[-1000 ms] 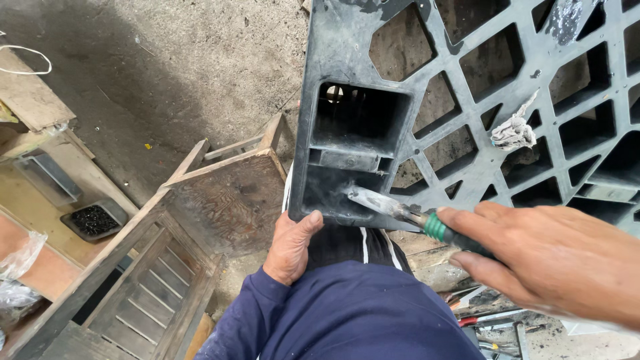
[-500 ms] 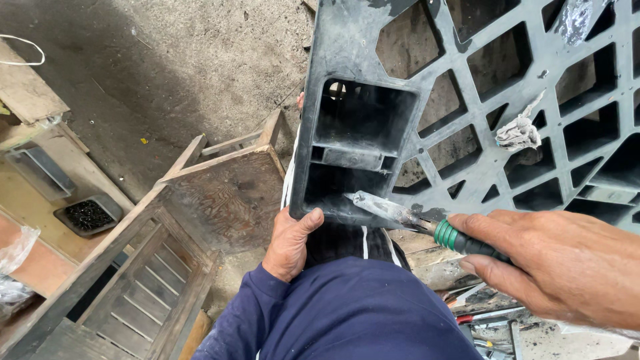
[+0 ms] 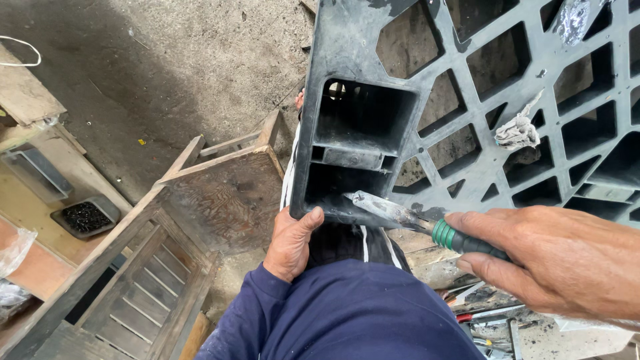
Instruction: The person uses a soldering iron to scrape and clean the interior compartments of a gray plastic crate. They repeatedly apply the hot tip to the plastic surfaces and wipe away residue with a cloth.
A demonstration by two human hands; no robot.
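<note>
**Blade at the pallet's corner pocket, work in mid-course**

Head view: The black plastic pallet [image 3: 480, 100] stands tilted up against the person's lap. The left hand [image 3: 291, 243] is clamped on its lower corner, thumb hooked over the edge and fingers hidden behind, just below the deep rectangular pocket [image 3: 360, 153] moulded into that corner. The right hand [image 3: 560, 260] is closed around the green-ringed handle of a hand tool [image 3: 407, 217]. Its dull, crusted metal blade reaches leftward from that hand, and its tip rests at the lower lip of the pocket, close above the left thumb. The two hands are apart, with the blade spanning most of the gap between them.

As a judgement, the work on the pocket is under way, not finished. The tool is set against the plastic and the pallet is braced. No cut, weld or removed piece can be made out at the tip, so how much is done cannot be told. The rest of the pallet's open grid shows no sign of being worked on. A crumpled grey rag [image 3: 519, 130] sits in one cell, above the right hand.

To the left of the left hand, a worn wooden frame [image 3: 220, 187] stands on the concrete floor [image 3: 167, 73]. Farther out on that side lies a small dark tray of bits [image 3: 85, 217]. Below the right hand, loose tools [image 3: 490, 317] lie scattered on the ground.
</note>
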